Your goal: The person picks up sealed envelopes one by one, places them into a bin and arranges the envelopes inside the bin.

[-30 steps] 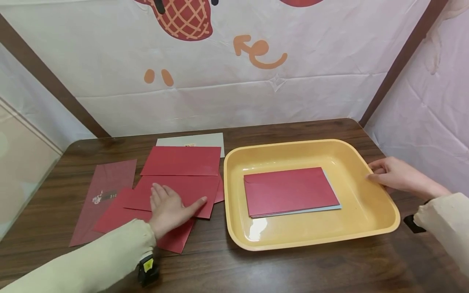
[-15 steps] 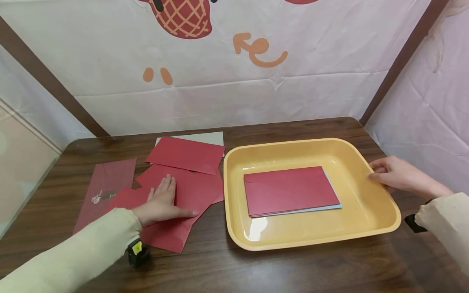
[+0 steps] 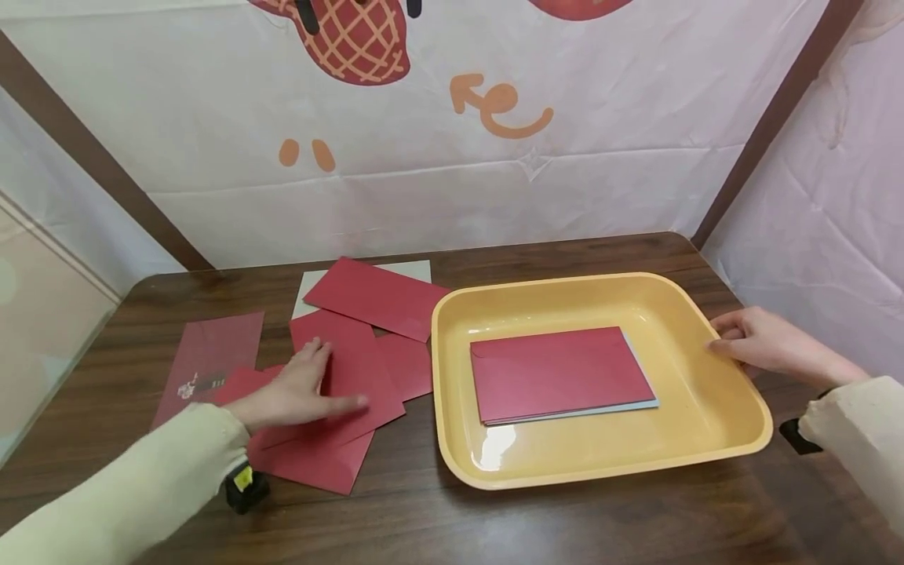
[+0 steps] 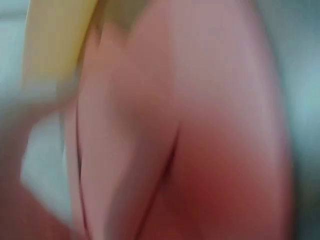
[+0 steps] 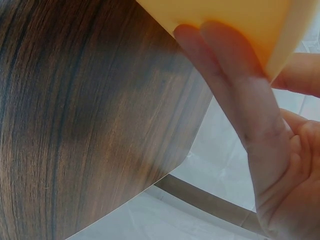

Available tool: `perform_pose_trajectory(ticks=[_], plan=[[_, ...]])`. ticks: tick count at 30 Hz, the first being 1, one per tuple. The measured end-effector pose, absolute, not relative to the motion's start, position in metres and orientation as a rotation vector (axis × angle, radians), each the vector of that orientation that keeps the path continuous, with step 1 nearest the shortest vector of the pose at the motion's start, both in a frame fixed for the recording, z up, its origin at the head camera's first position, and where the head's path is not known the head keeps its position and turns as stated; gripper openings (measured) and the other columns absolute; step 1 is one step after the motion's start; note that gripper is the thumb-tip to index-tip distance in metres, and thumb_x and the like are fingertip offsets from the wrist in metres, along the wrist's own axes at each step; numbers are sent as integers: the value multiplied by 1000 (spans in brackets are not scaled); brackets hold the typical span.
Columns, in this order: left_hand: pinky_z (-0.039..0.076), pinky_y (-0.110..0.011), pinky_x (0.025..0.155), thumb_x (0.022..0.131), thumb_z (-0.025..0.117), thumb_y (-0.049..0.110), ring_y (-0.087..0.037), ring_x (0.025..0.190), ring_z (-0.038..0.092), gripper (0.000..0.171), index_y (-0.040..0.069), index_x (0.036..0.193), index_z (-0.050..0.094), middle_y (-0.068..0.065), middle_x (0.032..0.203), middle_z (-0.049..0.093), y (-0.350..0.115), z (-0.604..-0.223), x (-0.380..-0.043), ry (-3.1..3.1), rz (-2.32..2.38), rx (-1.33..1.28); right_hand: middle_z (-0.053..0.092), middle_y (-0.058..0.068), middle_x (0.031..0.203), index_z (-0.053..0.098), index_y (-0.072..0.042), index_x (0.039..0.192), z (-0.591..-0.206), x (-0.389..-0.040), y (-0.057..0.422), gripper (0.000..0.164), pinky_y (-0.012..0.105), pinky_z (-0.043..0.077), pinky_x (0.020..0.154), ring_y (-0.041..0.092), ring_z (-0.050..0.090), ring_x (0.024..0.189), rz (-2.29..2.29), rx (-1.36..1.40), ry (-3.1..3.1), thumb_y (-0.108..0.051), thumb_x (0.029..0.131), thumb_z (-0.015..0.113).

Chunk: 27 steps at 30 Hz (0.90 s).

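In the head view my left hand (image 3: 300, 390) rests on a red envelope (image 3: 356, 365), fingers extended and thumb spread apart. More red envelopes lie fanned out under and around it, one (image 3: 381, 297) reaching the tray's left rim. The left wrist view is blurred, though the red paper (image 4: 225, 175) fills most of it. On the right, my right hand (image 3: 766, 341) pinches the side rim of a yellow tray (image 3: 688, 392); the right wrist view has its fingers pressed on the outer wall. A red envelope (image 3: 561, 375) lies in the tray over a light blue one (image 3: 639, 406).
At the far left lies a darker red envelope (image 3: 219, 345) with a small print. A pale envelope (image 3: 417, 271) is partly covered behind the red ones. The dark wood table (image 3: 452, 526) ends at a printed fabric wall (image 3: 395, 212).
My left hand has slid leftward over the pile. The envelope beneath it has turned, and the rear red one has shifted right and tilted. The right hand and tray stay put.
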<state>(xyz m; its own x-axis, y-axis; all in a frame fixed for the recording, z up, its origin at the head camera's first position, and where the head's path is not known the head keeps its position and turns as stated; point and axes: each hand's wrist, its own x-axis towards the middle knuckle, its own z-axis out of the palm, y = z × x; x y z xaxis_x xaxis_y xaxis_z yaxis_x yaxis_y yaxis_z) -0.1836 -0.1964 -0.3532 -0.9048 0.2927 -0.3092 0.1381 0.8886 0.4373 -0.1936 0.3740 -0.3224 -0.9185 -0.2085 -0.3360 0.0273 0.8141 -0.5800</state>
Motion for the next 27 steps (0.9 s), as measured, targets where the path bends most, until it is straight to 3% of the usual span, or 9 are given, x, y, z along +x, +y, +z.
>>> perform_pose_trajectory(ticks=[4, 9, 20, 27], plan=[[14, -68, 108, 84, 53, 67, -63, 135, 6, 118, -29, 137, 9, -48, 145, 6, -173, -359, -170, 2833, 492, 50, 72, 15, 91, 47, 21, 124, -322, -194, 375, 44, 31, 57, 60, 12, 68, 69, -829, -138, 2618, -12, 95, 53], [9, -72, 106, 82, 47, 74, -65, 133, -1, 124, -30, 136, 6, -51, 142, -1, -157, -369, -164, 2828, 417, -102, 72, 13, 89, 48, 20, 123, -322, -194, 376, 43, 31, 57, 60, 13, 68, 69, -830, -143, 2608, -13, 96, 53], [9, -68, 110, 76, 61, 70, -62, 136, 0, 128, -28, 138, 7, -48, 145, 0, -161, -369, -176, 2801, 433, 15, 72, 16, 93, 44, 22, 126, -323, -194, 376, 47, 31, 57, 61, 12, 69, 70, -837, -127, 2608, -13, 95, 54], [11, -67, 110, 73, 71, 64, -55, 139, 2, 128, -20, 144, 5, -39, 151, 0, -184, -369, -183, 2747, 517, 166, 72, 15, 91, 46, 22, 124, -324, -194, 374, 46, 31, 57, 60, 11, 68, 69, -834, -135, 2623, -12, 94, 55]])
